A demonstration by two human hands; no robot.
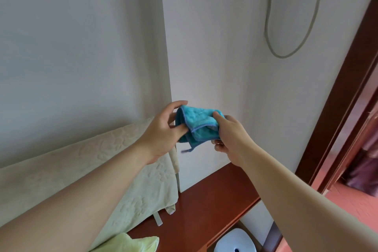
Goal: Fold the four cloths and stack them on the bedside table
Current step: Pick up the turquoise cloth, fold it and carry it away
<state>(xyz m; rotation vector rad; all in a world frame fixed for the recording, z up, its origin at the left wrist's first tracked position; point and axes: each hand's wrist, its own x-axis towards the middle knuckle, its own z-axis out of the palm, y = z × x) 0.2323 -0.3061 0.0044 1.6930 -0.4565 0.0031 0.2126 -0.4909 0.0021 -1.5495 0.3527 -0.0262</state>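
— Where is the blue cloth (196, 124)?
— Up in the air, in front of the white wall (214, 57) and above the far part of the table (204, 200). It is folded over in bunched layers, with the stitched edge facing near. A small loop dangles from its lower left corner.
— How do the hands have it?
— The left hand (163, 129) grips the left end, fingers curled into the fold and thumb raised over the top. The right hand (229, 139) pinches the right end, forefinger on top and thumb beneath.
— What lies around?
— Left of the table, a cream cover (102, 170) with a raised pattern hangs down to the table's left edge, and a strap hangs from its lower corner. At the near edge a green cloth (131, 241) shows; I cannot tell whether it rests on the table. Near and right, below the table's edge, sits a white object (235, 241), cut off by the frame. High on the wall to the right a grey cable (286, 55) hangs in a loop. Further right is a dark door frame (347, 98).
— Does anything block the view?
— The left forearm covers part of the cover and the green cloth. The right forearm crosses the table's right edge.
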